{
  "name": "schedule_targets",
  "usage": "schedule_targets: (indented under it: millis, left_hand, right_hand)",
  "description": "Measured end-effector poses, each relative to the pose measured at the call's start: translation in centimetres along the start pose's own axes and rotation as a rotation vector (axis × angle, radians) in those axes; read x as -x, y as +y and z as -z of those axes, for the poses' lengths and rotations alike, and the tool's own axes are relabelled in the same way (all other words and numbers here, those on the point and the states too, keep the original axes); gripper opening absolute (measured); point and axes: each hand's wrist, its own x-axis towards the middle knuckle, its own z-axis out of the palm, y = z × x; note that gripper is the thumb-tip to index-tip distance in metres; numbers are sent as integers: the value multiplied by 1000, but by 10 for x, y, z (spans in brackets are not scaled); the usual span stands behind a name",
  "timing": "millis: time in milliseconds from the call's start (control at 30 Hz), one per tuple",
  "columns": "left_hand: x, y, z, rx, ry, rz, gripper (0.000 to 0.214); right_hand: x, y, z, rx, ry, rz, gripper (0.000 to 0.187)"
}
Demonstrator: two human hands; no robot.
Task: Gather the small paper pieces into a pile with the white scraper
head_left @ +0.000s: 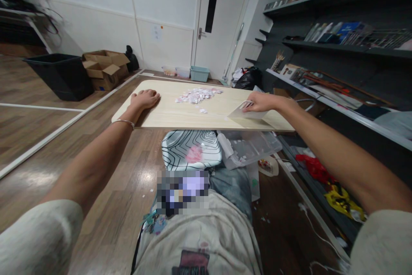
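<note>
On a pale wooden tabletop (pixel 154 114) lies a loose heap of small white paper scraps (pixel 199 95), with a few stray bits just in front of it. My left hand (pixel 145 98) rests on the board near its left side, fingers lying on the surface and holding nothing. At the right part of the board, my right hand (pixel 261 101) grips a thin white flat sheet (pixel 254 115), tilted with its lower edge at or near the surface. Whether it is card or plastic I cannot tell. The scraps are to the left of the sheet, apart from it.
Below the board's near edge are a black-lined white tray (pixel 175 150) with something pink, a clear plastic box (pixel 254 148), and a phone (pixel 183 191) on my lap. A black bin (pixel 62 77) and cardboard boxes (pixel 104 67) stand left; dark shelves (pixel 322 60) line the right.
</note>
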Motion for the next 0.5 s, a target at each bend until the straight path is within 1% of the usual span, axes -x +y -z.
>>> schedule_targets:
  millis: [100, 200, 367, 500]
  left_hand:
    - [2, 0, 1, 4, -3, -9, 82]
    - [2, 0, 2, 20, 8, -6, 80]
    - [0, 0, 2, 46, 1, 10, 81]
    - [-2, -2, 0, 62, 9, 4, 80]
  right_hand:
    - [-1, 0, -4, -44, 5, -8, 69]
    - [-5, -8, -2, -60, -40, -49, 72]
    - [-18, -19, 3, -61, -114, -69, 65]
    - [-25, -21, 6, -75, -198, -30, 59]
